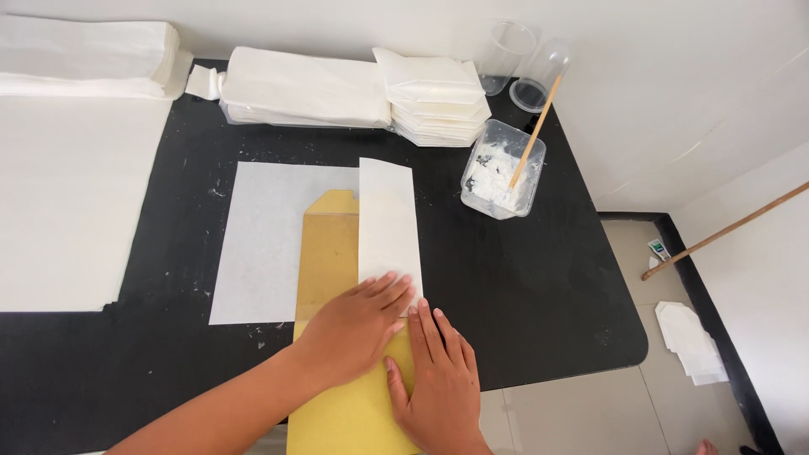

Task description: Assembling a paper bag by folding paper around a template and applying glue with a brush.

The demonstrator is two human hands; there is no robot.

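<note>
1. Just one view here, a head-worn camera, so there's no second view to share anything with.
2. It looks steeply down and forward over a black table [522,286], from the person's side of it.
3. It sits pretty close: both forearms come in from the bottom edge, and the left hand [358,324] and right hand [438,383] land low in the centre.
4. The far end of the frame reaches the white wall [674,93] behind the table.
5. The right side drops past the table's edge to the tiled floor [590,413].
</note>
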